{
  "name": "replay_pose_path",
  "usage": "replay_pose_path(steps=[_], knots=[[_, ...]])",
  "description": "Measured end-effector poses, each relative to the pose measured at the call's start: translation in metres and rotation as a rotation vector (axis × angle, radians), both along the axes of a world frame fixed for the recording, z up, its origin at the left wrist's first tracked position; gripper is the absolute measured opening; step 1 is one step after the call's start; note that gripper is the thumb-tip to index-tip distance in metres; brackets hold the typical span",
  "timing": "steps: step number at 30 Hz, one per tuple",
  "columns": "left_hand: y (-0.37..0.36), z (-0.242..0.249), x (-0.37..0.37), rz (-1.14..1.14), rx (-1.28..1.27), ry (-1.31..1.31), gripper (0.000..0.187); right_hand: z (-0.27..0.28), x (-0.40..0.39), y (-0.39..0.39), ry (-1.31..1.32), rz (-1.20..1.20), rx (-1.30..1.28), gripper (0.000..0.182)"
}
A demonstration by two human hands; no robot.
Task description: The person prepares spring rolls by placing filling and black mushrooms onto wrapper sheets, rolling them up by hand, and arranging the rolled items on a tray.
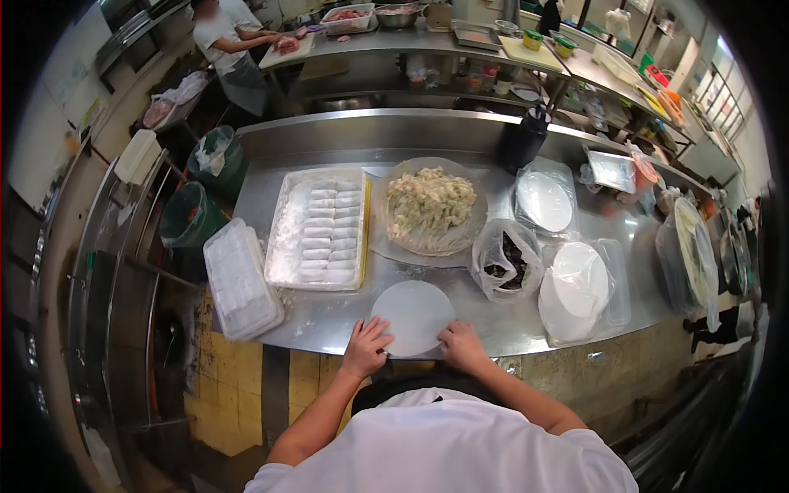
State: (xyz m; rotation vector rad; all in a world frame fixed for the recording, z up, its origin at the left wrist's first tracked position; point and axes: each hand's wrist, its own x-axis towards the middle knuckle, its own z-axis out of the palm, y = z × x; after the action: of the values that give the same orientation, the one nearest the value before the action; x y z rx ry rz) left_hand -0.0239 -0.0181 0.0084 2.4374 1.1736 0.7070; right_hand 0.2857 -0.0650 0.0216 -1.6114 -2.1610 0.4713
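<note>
A thin, round, whitish translucent wrapper (413,316) lies flat on the steel table at its front edge. My left hand (368,348) rests at the wrapper's left edge, fingers stretched out and apart. At the right edge, my right hand (463,344) has its fingers bent and closed on the rim. Behind the wrapper, a mound of pale chopped filling (431,204) sits on a round tray. To its left, a white tray (285,226) holds rows of white-dusted rolls (330,230). A plastic bag (486,246) with dark pieces stands open to the right.
White round sheets in plastic (575,283) lie at right, with another bagged stack (544,201) behind. A lidded white container (240,279) overhangs the left edge. A dark bottle (526,135) stands at the back. Across the aisle, a person (226,49) handles meat.
</note>
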Motion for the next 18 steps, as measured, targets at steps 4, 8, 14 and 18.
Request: replay_pose_path(steps=[4,8,14,18], knots=[[0.0,-0.006,0.004,0.146,-0.058,-0.106,0.025,0.004,-0.004,0.008,0.026,-0.128,-0.074,0.013],[0.008,-0.001,0.019,0.324,-0.11,-0.031,0.028,0.016,-0.013,0.022,-0.132,-0.261,-0.163,0.017],[0.008,-0.008,0.03,0.279,-0.059,-0.07,0.025,0.026,-0.021,0.022,-0.157,0.048,0.188,0.053],[0.005,-0.003,0.03,0.236,-0.065,-0.061,0.022,0.045,-0.03,0.001,-0.353,0.141,-0.024,0.057]])
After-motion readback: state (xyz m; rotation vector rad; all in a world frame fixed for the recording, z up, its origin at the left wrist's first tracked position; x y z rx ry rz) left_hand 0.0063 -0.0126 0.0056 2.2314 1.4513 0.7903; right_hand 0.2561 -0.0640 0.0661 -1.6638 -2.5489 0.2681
